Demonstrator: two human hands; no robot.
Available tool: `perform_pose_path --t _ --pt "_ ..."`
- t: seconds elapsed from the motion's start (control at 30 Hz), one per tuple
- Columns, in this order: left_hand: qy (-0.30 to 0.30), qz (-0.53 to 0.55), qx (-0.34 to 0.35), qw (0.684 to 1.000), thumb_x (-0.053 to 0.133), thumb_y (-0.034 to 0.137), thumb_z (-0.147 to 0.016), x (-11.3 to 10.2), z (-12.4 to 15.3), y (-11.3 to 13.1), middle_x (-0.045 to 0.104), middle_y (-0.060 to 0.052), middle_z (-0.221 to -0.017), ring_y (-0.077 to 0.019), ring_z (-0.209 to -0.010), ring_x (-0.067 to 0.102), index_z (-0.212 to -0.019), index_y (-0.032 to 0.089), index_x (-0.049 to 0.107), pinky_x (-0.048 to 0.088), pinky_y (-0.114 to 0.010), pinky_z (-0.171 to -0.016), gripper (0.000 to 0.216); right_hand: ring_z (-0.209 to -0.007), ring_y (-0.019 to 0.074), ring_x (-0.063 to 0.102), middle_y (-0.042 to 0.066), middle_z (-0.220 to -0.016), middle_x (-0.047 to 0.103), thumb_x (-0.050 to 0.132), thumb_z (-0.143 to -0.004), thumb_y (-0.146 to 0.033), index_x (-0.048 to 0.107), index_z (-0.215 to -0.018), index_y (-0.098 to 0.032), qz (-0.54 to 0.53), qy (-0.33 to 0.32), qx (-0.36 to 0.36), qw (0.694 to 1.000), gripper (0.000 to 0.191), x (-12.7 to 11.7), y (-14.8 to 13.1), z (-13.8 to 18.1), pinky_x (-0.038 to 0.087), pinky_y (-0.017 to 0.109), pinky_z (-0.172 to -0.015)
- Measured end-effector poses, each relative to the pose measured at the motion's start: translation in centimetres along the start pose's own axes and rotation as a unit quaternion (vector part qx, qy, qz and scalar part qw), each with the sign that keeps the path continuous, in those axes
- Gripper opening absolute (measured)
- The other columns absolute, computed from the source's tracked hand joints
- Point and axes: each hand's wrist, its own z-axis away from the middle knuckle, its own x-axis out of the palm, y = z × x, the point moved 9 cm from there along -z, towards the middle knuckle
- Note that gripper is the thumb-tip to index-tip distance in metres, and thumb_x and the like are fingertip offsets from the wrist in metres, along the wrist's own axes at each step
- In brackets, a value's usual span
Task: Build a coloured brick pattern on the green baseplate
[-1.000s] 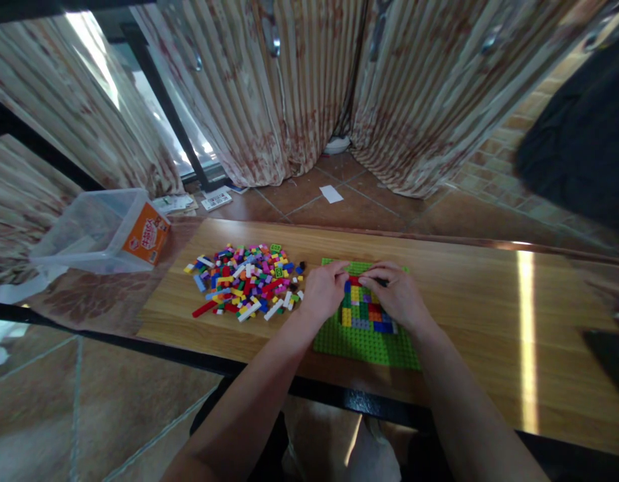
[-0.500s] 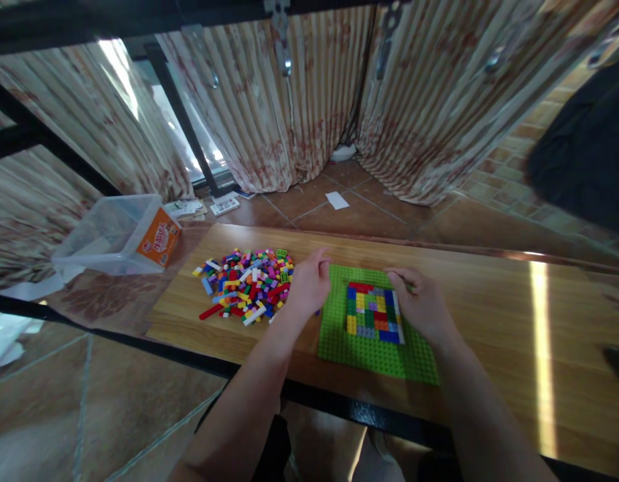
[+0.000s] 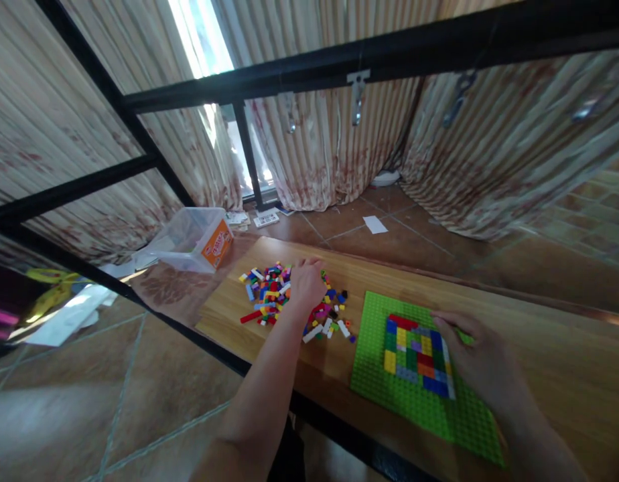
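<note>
My left hand (image 3: pixel 307 286) is over the pile of loose toy building bricks (image 3: pixel 269 294), its fingers apart and angled down among them. The fingertips are partly hidden, and I see no brick held in them. My right hand (image 3: pixel 483 351) hovers or rests at the right side of the green baseplate (image 3: pixel 372 361); contact is unclear. Its thumb and forefinger come together near the top right of the brick mosaic (image 3: pixel 417 358), and whatever is between them is hidden. The mosaic is a roughly square block of red, blue, yellow, grey, green and orange bricks.
All this lies on a long wooden tabletop (image 3: pixel 334 395) with a dark frame along its near edge. Beyond its left end stands a clear plastic bin (image 3: pixel 183 241) with an orange label. A black metal bar (image 3: pixel 309 73) crosses above, in front of striped curtains.
My left hand has moved from beside the baseplate's left edge onto the brick pile. The right hand keeps its place by the mosaic. My view has turned left.
</note>
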Motion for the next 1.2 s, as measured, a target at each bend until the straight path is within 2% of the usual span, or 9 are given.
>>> perform_pose_path --t 0.13,0.33,0.57,0.67,0.73,0.83,0.97,1.1,1.2 --pt "-0.018 -0.012 -0.017 1.0 0.05 0.006 -0.079 0.8 0.1 0.0 0.07 -0.006 -0.119 -0.0271 -0.114 0.053 -0.112 0.021 0.072 0.04 -0.041 -0.098 0.042 -0.098 0.0283 0.069 0.007 -0.103 0.074 0.05 -0.085 -0.056 0.071 -0.092 -0.026 0.01 -0.01 0.007 1.0 0.037 0.2 0.7 0.2 0.054 0.044 -0.086" --pt "-0.013 -0.035 -0.044 0.998 0.052 0.009 -0.082 0.7 0.3 -0.4 0.072 -0.008 -0.105 -0.0297 -0.108 0.054 -0.102 0.021 0.073 0.04 -0.044 -0.093 0.032 -0.096 0.0297 0.069 0.008 -0.104 0.074 0.05 -0.084 -0.058 0.071 -0.091 -0.026 0.025 -0.026 0.011 0.999 0.039 0.5 1.5 0.1 0.054 0.046 -0.086" --pt "-0.005 -0.055 -0.059 0.997 0.055 0.011 -0.083 -0.9 0.5 0.1 0.072 -0.01 -0.102 -0.0314 -0.108 0.057 -0.098 0.019 0.072 0.039 -0.049 -0.096 0.024 -0.099 0.0289 0.068 0.008 -0.104 0.074 0.051 -0.085 -0.055 0.071 -0.091 -0.025 0.011 -0.014 0.014 1.0 0.037 0.1 0.6 0.2 0.053 0.045 -0.087" --pt "0.031 -0.002 -0.053 0.998 0.054 0.011 -0.085 -2.3 0.4 0.7 0.071 -0.01 -0.101 -0.0277 -0.102 0.062 -0.098 0.018 0.072 0.042 -0.047 -0.098 0.024 -0.1 0.0274 0.068 0.008 -0.104 0.073 0.05 -0.087 -0.05 0.071 -0.095 -0.024 0.006 -0.007 0.007 1.0 0.034 -0.3 -0.3 0.3 0.052 0.044 -0.09" --pt "0.045 0.101 -0.03 0.993 0.053 0.01 -0.085 -2.5 0.7 1.7 0.072 -0.009 -0.101 -0.023 -0.098 0.065 -0.099 0.018 0.071 0.047 -0.04 -0.095 0.024 -0.1 0.0265 0.067 0.008 -0.104 0.073 0.05 -0.089 -0.047 0.071 -0.096 -0.024 0.0 0.005 0.002 1.0 0.032 -0.6 -0.8 0.2 0.051 0.044 -0.091" --pt "0.016 0.296 -0.007 0.955 0.055 0.008 -0.084 -0.9 1.8 4.2 0.073 -0.007 -0.103 -0.0174 -0.096 0.066 -0.101 0.016 0.07 0.052 -0.032 -0.09 0.024 -0.097 0.0255 0.068 0.008 -0.101 0.073 0.051 -0.089 -0.043 0.071 -0.095 -0.023 -0.015 0.025 -0.008 1.0 0.029 -1.1 -1.5 0.1 0.052 0.043 -0.089" --pt "-0.084 0.484 -0.022 0.871 0.058 0.008 -0.082 3.1 4.3 8.0 0.074 -0.006 -0.096 -0.015 -0.087 0.068 -0.1 0.015 0.07 0.056 -0.031 -0.086 0.023 -0.096 0.0249 0.068 0.008 -0.101 0.073 0.054 -0.089 -0.042 0.072 -0.097 -0.023 -0.05 0.019 -0.011 0.999 0.027 -1.1 -2.2 0.1 0.053 0.043 -0.089" --pt "-0.157 0.61 -0.085 0.772 0.061 0.011 -0.083 5.5 5.9 10.2 0.074 -0.006 -0.097 -0.013 -0.08 0.068 -0.105 0.014 0.07 0.057 -0.032 -0.084 0.024 -0.097 0.0249 0.068 0.008 -0.107 0.074 0.063 -0.084 -0.044 0.071 -0.106 -0.023 -0.133 -0.042 0.007 0.99 0.031 0.1 -2.8 0.4 0.054 0.043 -0.089" --pt "-0.192 0.658 -0.121 0.718 0.061 0.012 -0.083 6.1 6.5 11.1 0.073 -0.006 -0.098 -0.0117 -0.079 0.067 -0.105 0.013 0.069 0.057 -0.031 -0.084 0.024 -0.096 0.024 0.068 0.007 -0.107 0.074 0.068 -0.081 -0.044 0.071 -0.109 -0.023 -0.186 -0.087 0.013 0.979 0.035 0.9 -3.7 0.7 0.055 0.042 -0.088"
